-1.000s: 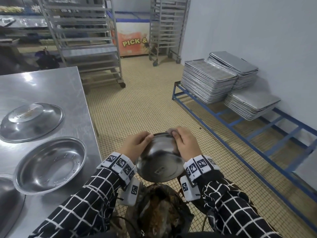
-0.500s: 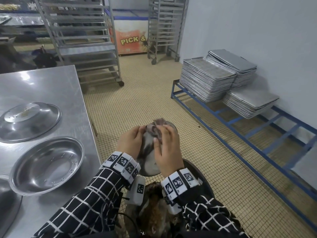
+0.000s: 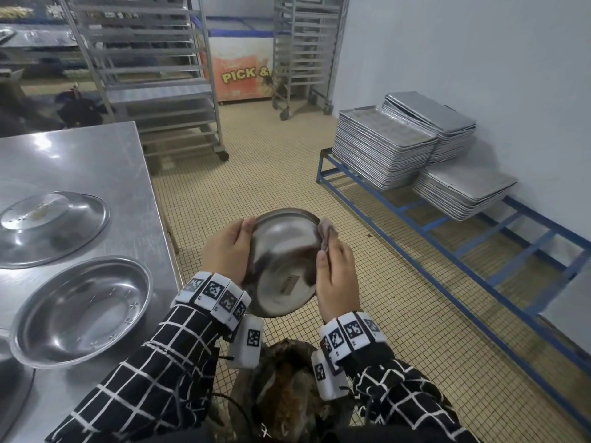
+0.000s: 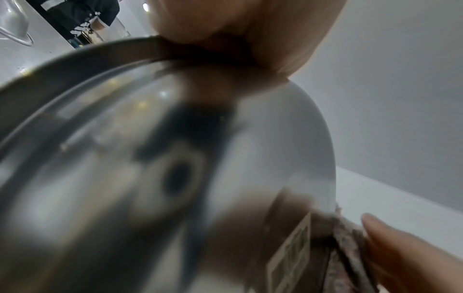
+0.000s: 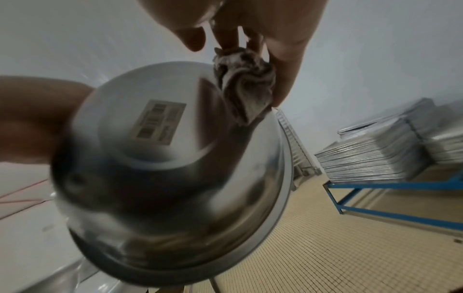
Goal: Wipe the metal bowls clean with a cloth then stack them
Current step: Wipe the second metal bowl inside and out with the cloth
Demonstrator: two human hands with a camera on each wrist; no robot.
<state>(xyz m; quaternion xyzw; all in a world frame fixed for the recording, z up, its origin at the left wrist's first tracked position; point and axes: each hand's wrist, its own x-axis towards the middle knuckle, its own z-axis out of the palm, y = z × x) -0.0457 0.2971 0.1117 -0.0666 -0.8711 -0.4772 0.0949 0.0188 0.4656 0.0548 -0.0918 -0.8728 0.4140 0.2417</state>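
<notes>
- Whereas half a second ago the held bowl point(image 3: 281, 266) stood edge-on between the hands, its labelled underside now faces up; outside wiping looks underway.
- Left hand point(image 3: 228, 251): fingers curled round the rim's left edge.
- Right hand point(image 3: 335, 276): pinching the cloth point(image 5: 244, 83) against the bowl's outer wall.
- Left of the left hand: upright bowl point(image 3: 84, 310) and inverted bowl point(image 3: 51, 225) on the steel table point(image 3: 96, 161), unstacked.
- Below the hands: a waste bin point(image 3: 287, 394); nothing obstructs.

The bowl point(image 3: 283, 263) has turned base-up toward the person again; the right hand point(image 3: 335, 276) has slid its cloth point(image 3: 326, 235) to the bowl's right rim.
</notes>
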